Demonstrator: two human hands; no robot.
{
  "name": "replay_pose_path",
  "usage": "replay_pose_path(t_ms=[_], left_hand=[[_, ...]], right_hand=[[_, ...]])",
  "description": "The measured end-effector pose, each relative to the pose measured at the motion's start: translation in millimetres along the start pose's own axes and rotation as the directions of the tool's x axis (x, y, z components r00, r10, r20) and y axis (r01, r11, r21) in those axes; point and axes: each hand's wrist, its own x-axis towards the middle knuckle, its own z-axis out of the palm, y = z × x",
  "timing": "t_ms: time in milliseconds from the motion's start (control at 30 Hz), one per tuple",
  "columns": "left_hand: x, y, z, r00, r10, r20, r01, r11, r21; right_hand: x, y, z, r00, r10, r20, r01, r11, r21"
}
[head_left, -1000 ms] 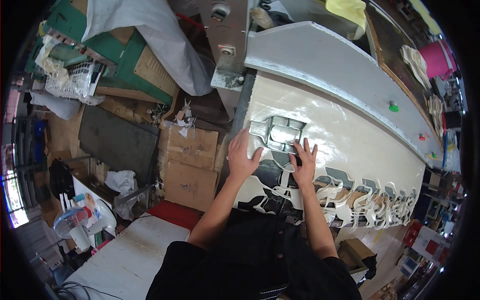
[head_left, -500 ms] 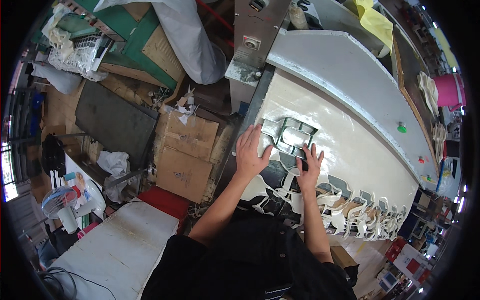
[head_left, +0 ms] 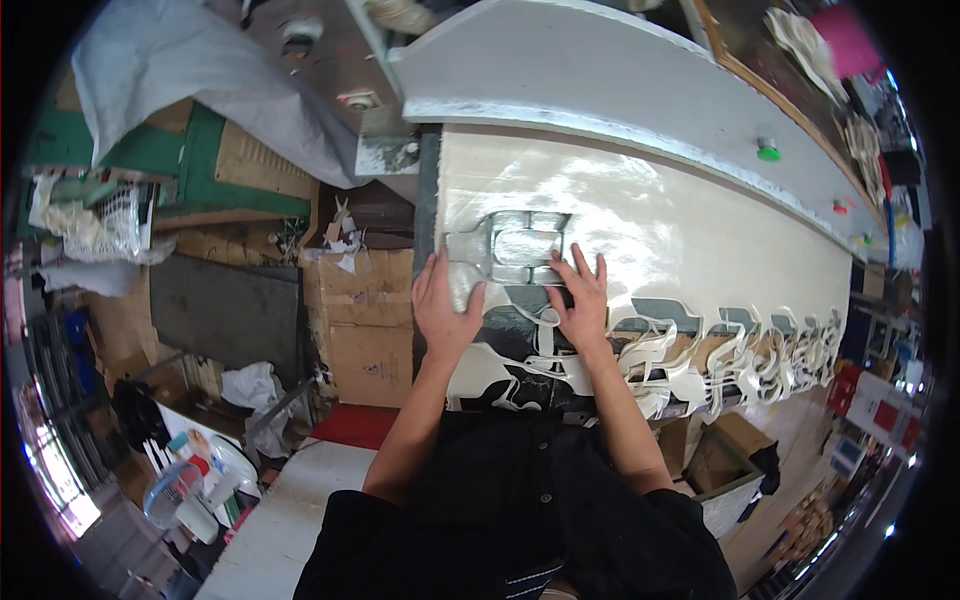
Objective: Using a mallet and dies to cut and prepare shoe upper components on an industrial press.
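1. from my remote post i see the metal frame (head_left: 494, 247) lying flat on the cream sheet (head_left: 690, 210);
2. the left hand (head_left: 447, 315) is at the frame's lower left, fingers outstretched, thumb wide apart, closed around nothing;
3. the right hand (head_left: 582, 305) is at the frame's lower right, fingers splayed, tips beside its corner; whether touching, i cannot tell

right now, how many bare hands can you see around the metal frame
2: the left hand is at the left end of the metal frame, and the right hand is at its lower right corner.
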Motion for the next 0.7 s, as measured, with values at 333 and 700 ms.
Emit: replay_pose_path(t_ms=[333, 700], left_hand=[[-2, -3, -1, 1.000, 0.014, -0.005, -0.014, 0.999, 0.034], [-28, 85, -32, 0.930, 0.133, 0.343, -0.003, 0.935, -0.355]], right_hand=[[-1, -3, -3, 0.998, -0.045, -0.038, 0.045, 0.999, -0.005], [16, -25, -71, 0.966, 0.219, -0.138, -0.134, 0.881, 0.454]])
